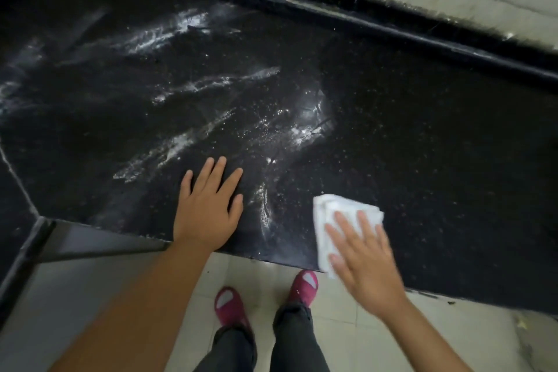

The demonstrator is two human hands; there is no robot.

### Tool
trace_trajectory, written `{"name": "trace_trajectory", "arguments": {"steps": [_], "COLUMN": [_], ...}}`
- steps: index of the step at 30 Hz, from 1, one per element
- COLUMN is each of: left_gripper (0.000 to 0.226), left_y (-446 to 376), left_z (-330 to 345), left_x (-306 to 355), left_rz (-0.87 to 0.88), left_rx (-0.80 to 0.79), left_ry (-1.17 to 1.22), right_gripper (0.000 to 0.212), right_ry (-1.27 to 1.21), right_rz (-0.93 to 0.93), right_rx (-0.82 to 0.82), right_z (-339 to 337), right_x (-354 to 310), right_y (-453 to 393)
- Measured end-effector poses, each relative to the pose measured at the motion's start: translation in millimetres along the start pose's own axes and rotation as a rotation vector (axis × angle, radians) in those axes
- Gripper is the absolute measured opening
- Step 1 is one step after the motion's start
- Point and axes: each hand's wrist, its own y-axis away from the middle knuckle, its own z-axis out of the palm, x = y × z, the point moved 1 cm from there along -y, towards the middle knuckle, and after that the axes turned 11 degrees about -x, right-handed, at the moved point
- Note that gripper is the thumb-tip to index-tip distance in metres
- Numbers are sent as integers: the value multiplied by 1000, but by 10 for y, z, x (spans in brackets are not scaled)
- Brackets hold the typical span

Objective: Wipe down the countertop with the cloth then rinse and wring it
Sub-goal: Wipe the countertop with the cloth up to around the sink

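A folded white cloth (338, 220) lies at the near edge of the black tabletop (422, 160), under the right hand (367, 263), whose spread fingers press it flat. The left hand (208, 211) rests open, palm down, nearby along the same edge, among white streaks (181, 30).

I count one black worktop (392, 130), streaked white in several places. One white folded cloth (335, 214) lies on it. Two hands show: my left hand (208, 211) and my right hand (365, 263). Below the worktop's edge I see two red slippers, one (229, 306) and another (305, 285), on the tiled floor (347, 332).
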Motion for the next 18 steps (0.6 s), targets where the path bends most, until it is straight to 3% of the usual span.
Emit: {"name": "trace_trajectory", "arguments": {"steps": [4,7,11,14,18], "left_gripper": [73,75,77,76,63], "left_y": [8,9,9,11,9], "left_z": [11,15,-7,-14,-6], "left_x": [4,6,12,9,-6], "left_rz": [4,-2,-1,5,0], "left_rx": [28,17,-6,-12,-27], "left_ry": [35,32,36,35,16], "right_gripper": [70,56,71,60,47], "right_ry": [-208,-220,-137,-38,16], "right_rz": [406,569,318,103,-93], "right_rx": [-34,-85,-43,-12,-28], "right_z": [-268,-456,-412,-242,15], "right_x": [542,356,-492,-999,-801], "right_y": [-87,-567,-1006,-836,-235]}}
